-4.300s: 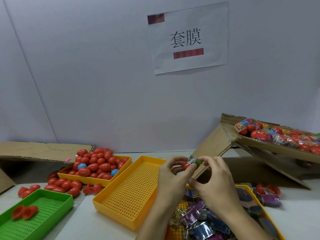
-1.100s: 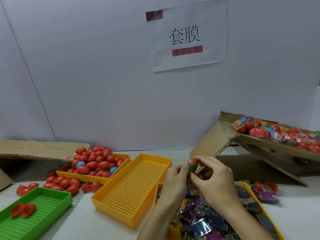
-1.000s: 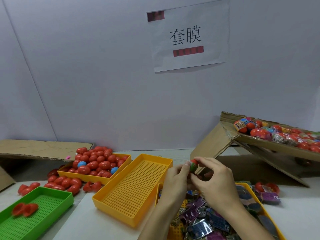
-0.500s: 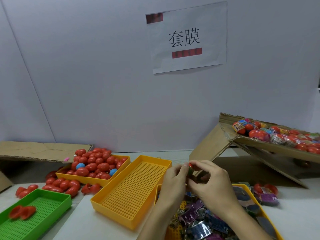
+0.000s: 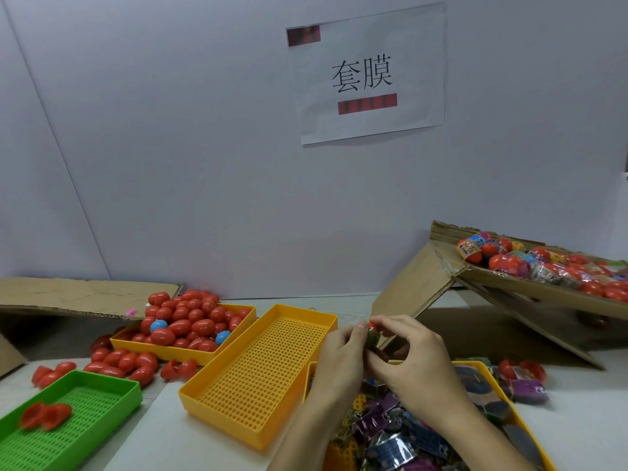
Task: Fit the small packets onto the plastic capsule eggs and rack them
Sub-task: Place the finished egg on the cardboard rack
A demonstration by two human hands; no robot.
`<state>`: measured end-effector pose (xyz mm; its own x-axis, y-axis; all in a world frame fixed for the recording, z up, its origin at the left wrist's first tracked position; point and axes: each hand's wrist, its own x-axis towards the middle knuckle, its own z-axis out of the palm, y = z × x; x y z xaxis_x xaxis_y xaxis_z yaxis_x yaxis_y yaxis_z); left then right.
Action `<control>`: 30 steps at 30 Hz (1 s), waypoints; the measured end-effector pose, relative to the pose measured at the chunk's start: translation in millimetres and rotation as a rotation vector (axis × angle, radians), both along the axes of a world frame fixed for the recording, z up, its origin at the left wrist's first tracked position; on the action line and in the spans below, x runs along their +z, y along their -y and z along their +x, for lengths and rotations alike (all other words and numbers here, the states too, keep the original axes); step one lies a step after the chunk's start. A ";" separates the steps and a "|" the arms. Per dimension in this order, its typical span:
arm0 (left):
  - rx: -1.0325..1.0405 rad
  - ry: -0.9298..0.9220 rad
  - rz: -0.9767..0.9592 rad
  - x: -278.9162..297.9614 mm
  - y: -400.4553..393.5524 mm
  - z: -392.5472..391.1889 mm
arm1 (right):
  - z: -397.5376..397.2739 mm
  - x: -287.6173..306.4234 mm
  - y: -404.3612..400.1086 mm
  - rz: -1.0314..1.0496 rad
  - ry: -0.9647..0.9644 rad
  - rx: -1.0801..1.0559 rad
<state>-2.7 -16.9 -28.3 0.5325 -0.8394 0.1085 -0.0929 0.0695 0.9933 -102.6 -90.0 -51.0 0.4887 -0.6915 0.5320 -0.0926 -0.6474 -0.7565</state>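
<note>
We see glossy red plastic eggs (image 5: 190, 321), matt perforated plastic trays (image 5: 258, 365), shiny foil-like packets (image 5: 390, 447) and rough brown cardboard (image 5: 411, 290).

yellow trays (image 5: 261, 365): 3 | green tray (image 5: 71, 423): 1 | blue eggs (image 5: 158, 326): 2 | red eggs (image 5: 190, 321): too many to count | cardboard boxes (image 5: 530, 290): 2 | paper sign (image 5: 368, 74): 1 | hands (image 5: 339, 355): 2 | packets (image 5: 390, 447): heaped, uncountable

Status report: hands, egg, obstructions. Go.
Left hand and right hand both pinch the red plastic capsule egg, dark packet partly on. Nothing blocking.
</note>
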 end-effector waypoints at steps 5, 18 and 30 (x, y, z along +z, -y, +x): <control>-0.097 -0.389 -0.002 2.4 0.3 -1.8 | 1.5 -0.7 -1.5 0.077 0.077 0.048; -0.019 -0.176 0.008 -5.0 5.7 3.6 | 0.0 -1.5 3.4 0.063 0.025 -0.029; -0.130 -0.741 -0.077 5.4 -1.8 0.0 | 1.2 5.0 -4.9 0.021 0.078 0.016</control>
<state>-2.7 -15.2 -22.9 0.3861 -0.9050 -0.1787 0.6107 0.1056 0.7848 -101.4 -85.1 -46.0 0.4574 -0.6951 0.5546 -0.0223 -0.6324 -0.7743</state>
